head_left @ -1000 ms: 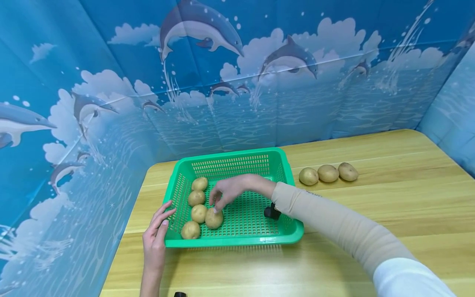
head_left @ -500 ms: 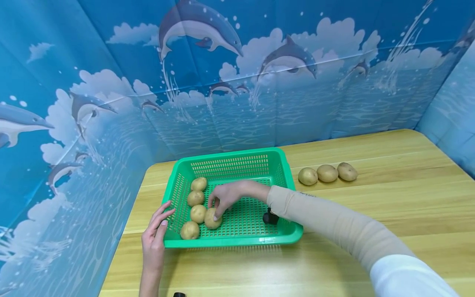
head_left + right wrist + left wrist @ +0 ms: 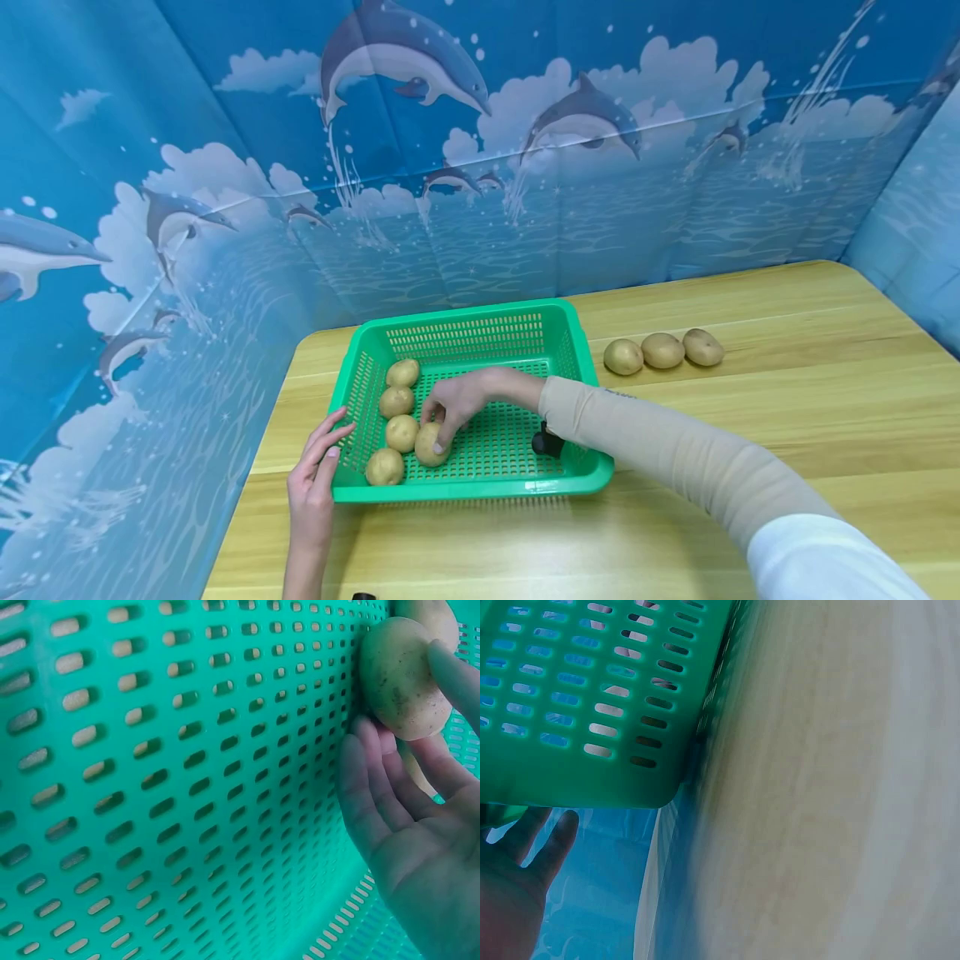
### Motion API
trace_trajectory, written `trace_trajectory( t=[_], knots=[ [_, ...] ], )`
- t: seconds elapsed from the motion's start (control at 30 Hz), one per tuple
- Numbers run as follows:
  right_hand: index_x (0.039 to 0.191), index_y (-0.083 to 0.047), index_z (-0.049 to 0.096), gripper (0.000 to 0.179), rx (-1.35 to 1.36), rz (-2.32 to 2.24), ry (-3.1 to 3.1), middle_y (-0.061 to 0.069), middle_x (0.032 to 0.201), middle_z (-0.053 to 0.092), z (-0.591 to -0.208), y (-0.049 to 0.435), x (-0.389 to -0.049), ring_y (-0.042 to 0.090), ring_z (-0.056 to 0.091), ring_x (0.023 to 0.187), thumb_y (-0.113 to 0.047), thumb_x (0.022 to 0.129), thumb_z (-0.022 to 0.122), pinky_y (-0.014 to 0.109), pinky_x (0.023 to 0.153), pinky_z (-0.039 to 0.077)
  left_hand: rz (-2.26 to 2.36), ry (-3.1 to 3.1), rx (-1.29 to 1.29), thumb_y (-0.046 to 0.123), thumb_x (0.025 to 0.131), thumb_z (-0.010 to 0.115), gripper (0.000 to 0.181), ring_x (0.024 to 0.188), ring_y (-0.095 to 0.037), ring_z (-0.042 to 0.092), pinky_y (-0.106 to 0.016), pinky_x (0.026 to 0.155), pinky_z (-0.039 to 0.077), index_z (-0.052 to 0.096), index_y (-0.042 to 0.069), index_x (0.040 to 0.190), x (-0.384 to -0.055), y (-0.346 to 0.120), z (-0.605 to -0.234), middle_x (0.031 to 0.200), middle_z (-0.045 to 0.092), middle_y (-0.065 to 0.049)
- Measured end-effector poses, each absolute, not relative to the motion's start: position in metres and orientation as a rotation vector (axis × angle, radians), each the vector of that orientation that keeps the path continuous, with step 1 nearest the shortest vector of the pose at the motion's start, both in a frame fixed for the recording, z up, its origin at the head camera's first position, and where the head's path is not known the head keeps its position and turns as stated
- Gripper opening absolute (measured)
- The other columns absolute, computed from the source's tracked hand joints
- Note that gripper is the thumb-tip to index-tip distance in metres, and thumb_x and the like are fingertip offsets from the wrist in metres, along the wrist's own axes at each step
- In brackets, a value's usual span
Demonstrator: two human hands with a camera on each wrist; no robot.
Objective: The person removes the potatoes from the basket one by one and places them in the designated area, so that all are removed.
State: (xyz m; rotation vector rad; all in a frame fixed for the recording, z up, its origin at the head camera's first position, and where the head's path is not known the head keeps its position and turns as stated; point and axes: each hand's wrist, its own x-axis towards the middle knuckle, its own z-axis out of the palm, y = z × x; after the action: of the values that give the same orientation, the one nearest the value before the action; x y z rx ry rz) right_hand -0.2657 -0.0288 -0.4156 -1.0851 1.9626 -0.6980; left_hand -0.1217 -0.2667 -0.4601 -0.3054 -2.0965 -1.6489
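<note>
Potato [image 3: 427,450] in the green basket [image 3: 480,487], its long axis hard to tell, sits pinched under the right hand [image 3: 462,395], the nearer one, just right of a four-potato row [image 3: 397,402], while the left hand [image 3: 311,480] rests, fingers extended, at the left rim [image 3: 344,379].

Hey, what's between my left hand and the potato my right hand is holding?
The head view shows the green basket's left wall, then a front-left potato and a neighbouring potato, before the held potato.
</note>
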Motion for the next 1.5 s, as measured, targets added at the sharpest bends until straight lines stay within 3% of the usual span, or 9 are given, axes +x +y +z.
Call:
trace_trajectory(
  t=[0.23, 0.77, 1.1, 1.27, 1.5],
  knots=[
    [0.103, -0.014, 0.067, 0.027, -1.11, -0.688, 1.986, -0.005, 0.092, 0.069, -0.416, -0.029, -0.264, 0.007, 0.062, 0.083, -0.019, 0.081, 0.082, 0.021, 0.073, 0.05, -1.643, -2.107, -0.286, -0.005, 0.1, 0.042, 0.03, 0.137, -0.028, 0.04, -0.027, 0.109, 0.032, 0.066, -0.007, 0.118, -0.121, -0.266, -0.46, 0.14, 0.053, -0.015],
    [0.1, -0.018, 0.065, 0.031, -1.212, -0.657, 2.087, -0.007, 0.097, 0.062, -0.413, -0.029, -0.266, 0.009, 0.059, 0.085, -0.019, 0.077, 0.086, 0.022, 0.073, 0.05, -1.637, -2.08, -0.335, -0.008, 0.099, 0.041, 0.03, 0.137, -0.028, 0.04, -0.025, 0.108, 0.032, 0.064, -0.011, 0.118, -0.121, -0.264, -0.459, 0.14, 0.05, -0.024],
    [0.103, -0.017, 0.064, 0.034, -1.219, -0.774, 2.101, -0.006, 0.101, 0.063, -0.403, -0.027, -0.272, 0.014, 0.061, 0.094, -0.019, 0.077, 0.086, 0.024, 0.079, 0.05, -1.63, -2.101, -0.306, -0.005, 0.101, 0.041, 0.03, 0.137, -0.029, 0.04, -0.027, 0.11, 0.031, 0.066, -0.009, 0.117, -0.122, -0.266, -0.459, 0.14, 0.053, -0.017],
    [0.104, -0.014, 0.065, 0.036, -1.222, -0.874, 2.079, -0.004, 0.103, 0.064, -0.4, -0.026, -0.273, 0.019, 0.063, 0.096, -0.017, 0.076, 0.086, 0.024, 0.077, 0.052, -1.638, -2.092, -0.315, -0.006, 0.1, 0.041, 0.03, 0.137, -0.03, 0.04, -0.027, 0.11, 0.031, 0.065, -0.01, 0.117, -0.121, -0.265, -0.458, 0.139, 0.053, -0.019],
    [0.11, -0.011, 0.065, 0.039, -1.266, -0.992, 2.108, -0.004, 0.107, 0.064, -0.396, -0.026, -0.275, 0.014, 0.063, 0.096, -0.014, 0.077, 0.085, 0.022, 0.082, 0.051, -1.636, -2.078, -0.346, -0.007, 0.1, 0.041, 0.03, 0.136, -0.03, 0.041, -0.026, 0.109, 0.032, 0.064, -0.011, 0.117, -0.122, -0.264, -0.457, 0.139, 0.051, -0.023]
  ],
)
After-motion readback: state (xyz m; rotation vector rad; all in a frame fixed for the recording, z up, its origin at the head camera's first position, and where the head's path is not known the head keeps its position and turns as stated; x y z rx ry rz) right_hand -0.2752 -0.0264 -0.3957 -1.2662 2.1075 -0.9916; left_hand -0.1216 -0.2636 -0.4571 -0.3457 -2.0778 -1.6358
